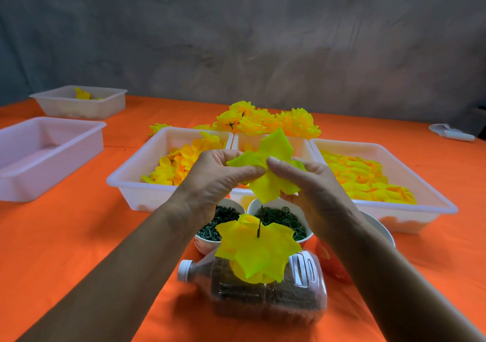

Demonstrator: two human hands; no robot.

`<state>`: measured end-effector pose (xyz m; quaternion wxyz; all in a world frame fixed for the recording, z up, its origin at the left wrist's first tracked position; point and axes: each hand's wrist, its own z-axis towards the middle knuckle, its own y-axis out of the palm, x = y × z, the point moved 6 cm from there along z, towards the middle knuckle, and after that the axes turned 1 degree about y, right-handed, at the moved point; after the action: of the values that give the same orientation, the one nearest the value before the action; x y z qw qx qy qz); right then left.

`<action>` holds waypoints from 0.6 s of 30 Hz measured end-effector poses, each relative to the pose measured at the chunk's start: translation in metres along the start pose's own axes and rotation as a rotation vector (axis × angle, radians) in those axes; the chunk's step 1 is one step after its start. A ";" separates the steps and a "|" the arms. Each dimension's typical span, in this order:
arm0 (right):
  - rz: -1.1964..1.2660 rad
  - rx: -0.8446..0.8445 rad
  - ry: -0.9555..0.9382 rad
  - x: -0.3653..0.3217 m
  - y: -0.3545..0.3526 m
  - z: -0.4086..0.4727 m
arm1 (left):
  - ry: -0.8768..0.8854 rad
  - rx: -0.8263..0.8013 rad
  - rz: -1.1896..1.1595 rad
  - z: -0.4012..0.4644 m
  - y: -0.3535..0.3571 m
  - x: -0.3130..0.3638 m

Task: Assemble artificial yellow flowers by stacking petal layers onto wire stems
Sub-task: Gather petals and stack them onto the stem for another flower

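Observation:
Both hands hold one large yellow-green petal layer up in the air above the bowls. My left hand pinches its left side and my right hand pinches its right side. Below them a dark wire stem stands upright through stacked yellow petal layers, which rest on a plastic bottle lying on its side. Finished yellow flowers are heaped behind the trays.
Three white trays hold petals: left, middle, right. Two bowls hold dark green parts and green rings. An empty tray and another tray stand far left on the orange table.

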<state>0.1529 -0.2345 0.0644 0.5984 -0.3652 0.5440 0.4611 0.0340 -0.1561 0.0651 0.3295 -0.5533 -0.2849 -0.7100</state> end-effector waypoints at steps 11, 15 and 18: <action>-0.015 -0.091 -0.046 0.003 -0.003 -0.003 | 0.036 0.000 0.006 -0.007 -0.002 0.004; -0.005 -0.126 -0.027 0.005 -0.003 -0.008 | 0.050 -0.012 0.018 -0.015 -0.003 0.009; -0.027 -0.124 -0.050 0.005 -0.002 -0.009 | 0.060 0.004 0.067 -0.021 -0.007 0.010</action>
<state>0.1520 -0.2432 0.0575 0.5940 -0.3975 0.4944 0.4948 0.0143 -0.1691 0.0698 0.3625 -0.5406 -0.2574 -0.7142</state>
